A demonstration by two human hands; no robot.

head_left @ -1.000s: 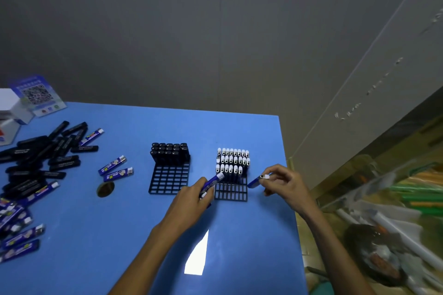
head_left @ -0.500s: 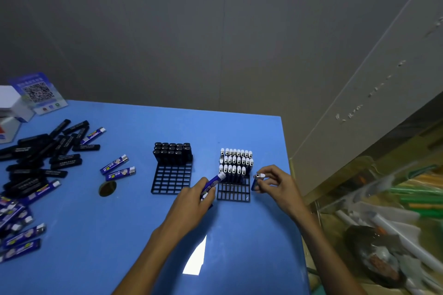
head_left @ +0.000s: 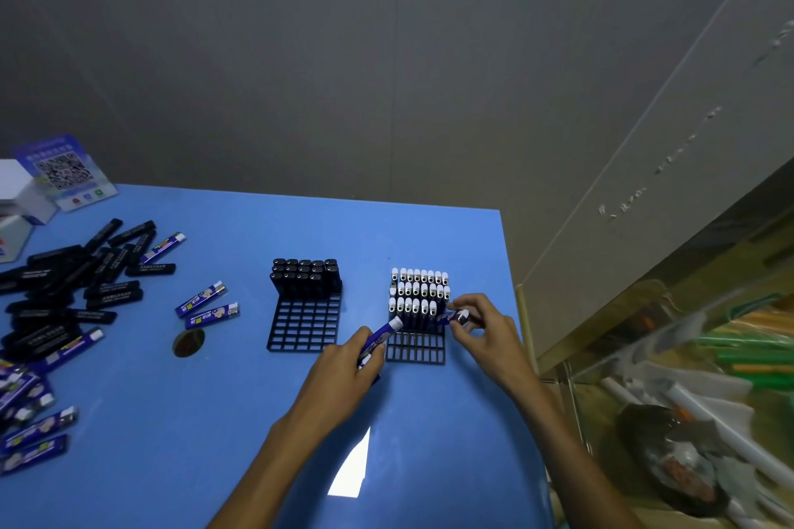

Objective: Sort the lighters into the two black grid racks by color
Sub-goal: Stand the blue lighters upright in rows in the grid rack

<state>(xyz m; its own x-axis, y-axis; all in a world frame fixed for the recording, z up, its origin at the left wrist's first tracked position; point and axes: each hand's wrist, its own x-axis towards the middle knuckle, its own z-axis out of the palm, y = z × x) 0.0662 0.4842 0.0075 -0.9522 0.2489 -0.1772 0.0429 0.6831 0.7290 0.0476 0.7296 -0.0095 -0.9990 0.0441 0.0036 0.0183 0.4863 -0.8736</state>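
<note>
Two black grid racks stand on the blue table [head_left: 215, 442]. The left rack [head_left: 303, 331] holds black lighters in its far rows. The right rack [head_left: 416, 350] holds blue lighters with white caps in its far rows. My left hand [head_left: 343, 374] grips a blue lighter [head_left: 381, 334] whose cap points at the right rack's left edge. My right hand [head_left: 483, 331] pinches another blue lighter [head_left: 452, 317] at the rack's right side, beside the nearest filled row. Loose black lighters [head_left: 64, 292] and blue lighters [head_left: 206, 307] lie to the left.
A round hole [head_left: 188, 342] in the table lies left of the left rack. A QR-code card [head_left: 64, 172] and a white box [head_left: 17, 202] stand at the far left corner. The table's right edge is close to my right hand, with clutter below.
My right hand has carried its blue lighter leftward, up against the right rack's filled rows. My left hand has stayed in place with its lighter.
</note>
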